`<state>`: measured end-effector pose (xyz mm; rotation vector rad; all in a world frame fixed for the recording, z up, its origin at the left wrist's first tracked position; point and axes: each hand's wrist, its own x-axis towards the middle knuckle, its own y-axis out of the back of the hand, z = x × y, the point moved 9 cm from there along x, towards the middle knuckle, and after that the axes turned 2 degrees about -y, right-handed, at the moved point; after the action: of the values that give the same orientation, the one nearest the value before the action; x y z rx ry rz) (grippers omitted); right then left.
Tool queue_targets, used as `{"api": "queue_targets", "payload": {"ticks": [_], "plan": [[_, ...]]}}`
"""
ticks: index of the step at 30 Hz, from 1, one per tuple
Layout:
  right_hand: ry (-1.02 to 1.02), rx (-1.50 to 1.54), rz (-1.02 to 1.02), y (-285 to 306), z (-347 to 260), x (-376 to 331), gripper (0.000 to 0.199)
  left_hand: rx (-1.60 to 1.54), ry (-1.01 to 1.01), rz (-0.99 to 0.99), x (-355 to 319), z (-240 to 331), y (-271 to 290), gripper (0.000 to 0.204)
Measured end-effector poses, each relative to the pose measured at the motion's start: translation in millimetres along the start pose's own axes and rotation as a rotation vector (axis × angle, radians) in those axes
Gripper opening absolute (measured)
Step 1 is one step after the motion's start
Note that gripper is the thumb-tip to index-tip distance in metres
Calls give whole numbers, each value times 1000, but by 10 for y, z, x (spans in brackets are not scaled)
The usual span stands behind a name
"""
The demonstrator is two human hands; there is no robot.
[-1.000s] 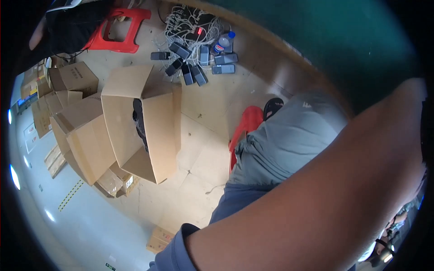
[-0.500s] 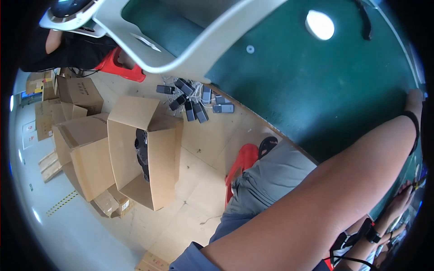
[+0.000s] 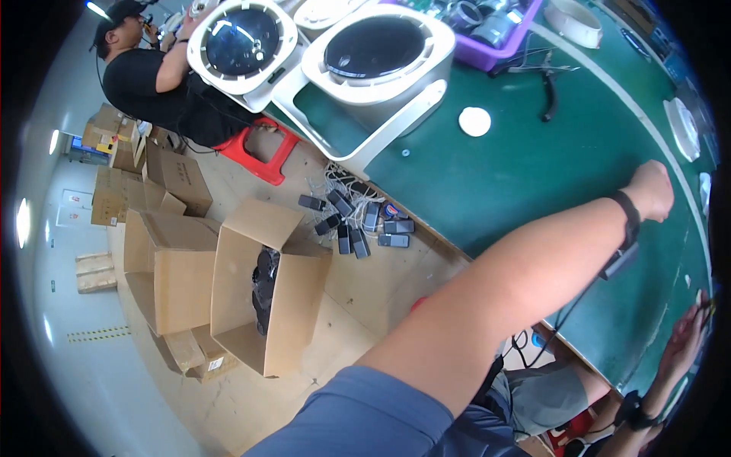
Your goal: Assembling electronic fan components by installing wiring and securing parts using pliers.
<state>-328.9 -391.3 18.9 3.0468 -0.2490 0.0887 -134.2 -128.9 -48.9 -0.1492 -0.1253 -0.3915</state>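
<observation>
My left arm reaches across the green table (image 3: pixel 533 160). Its hand (image 3: pixel 653 190) is curled into a loose fist over the right side, with nothing showing in it. A black strap with a small cabled module circles the wrist. At the right rim my right hand (image 3: pixel 683 339) has its fingers pressed together round a thin piece with a hint of yellow, too small to name. A white disc (image 3: pixel 475 121) and a small pale ring (image 3: pixel 405 153) lie on the table. White housings with round, glossy dark faces (image 3: pixel 377 47) and U-shaped stands rest at the far left.
A purple bin (image 3: pixel 499 55) of clear parts stands at the back, beside black-handled pliers (image 3: pixel 548 95). On the floor are open cardboard boxes (image 3: pixel 293 316), several dark adapters (image 3: pixel 352 240) with white cables, and a red stool (image 3: pixel 263 152). A person in black (image 3: pixel 148 84) works beyond.
The view has swung, bringing the housings, bin and seated person into sight. My left hand has come in from the right rim over the table; my right hand stays near the rim.
</observation>
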Motion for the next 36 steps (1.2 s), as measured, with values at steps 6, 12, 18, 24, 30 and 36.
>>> {"api": "queue_targets", "payload": {"ticks": [6, 12, 18, 24, 30, 36], "plan": [[-15, 105, -5, -221, 131, 833, 47, -442, 168, -101, -281, -13, -93, 17], [-23, 288, 28, -614, 451, 770, 43, -336, 295, -103, -414, 68, 37, 15], [52, 100, 86, -507, 288, 783, 39, -330, 336, -129, -373, 62, 26, 13], [9, 79, 18, -599, 353, 795, 40, -340, 331, -72, -430, 82, 126, 14], [-37, 109, 25, -583, 308, 742, 38, -359, 326, -107, -435, 58, 88, 12], [-26, 120, 4, -618, 268, 743, 39, -338, 314, -76, -431, 76, 147, 11]]}}
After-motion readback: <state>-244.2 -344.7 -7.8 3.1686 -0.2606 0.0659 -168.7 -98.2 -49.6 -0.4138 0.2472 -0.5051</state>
